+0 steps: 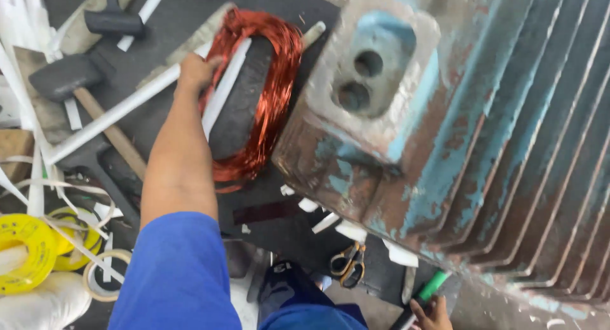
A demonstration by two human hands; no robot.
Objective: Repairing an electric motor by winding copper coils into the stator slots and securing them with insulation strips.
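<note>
On the dark floor mat beside the finned motor housing [483,133], the left hand [196,71] clasps the copper wire coil [267,95], long axis running away from the person, while the right hand [432,312] grasps a green-handled tool [427,290].

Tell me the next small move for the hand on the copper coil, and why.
Probably close the left hand around the near side of the copper coil and lift it off the mat. The fingers rest on the coil's edge beside a white strip, without a clear grip yet. The right hand is busy holding a green-handled tool.
</note>
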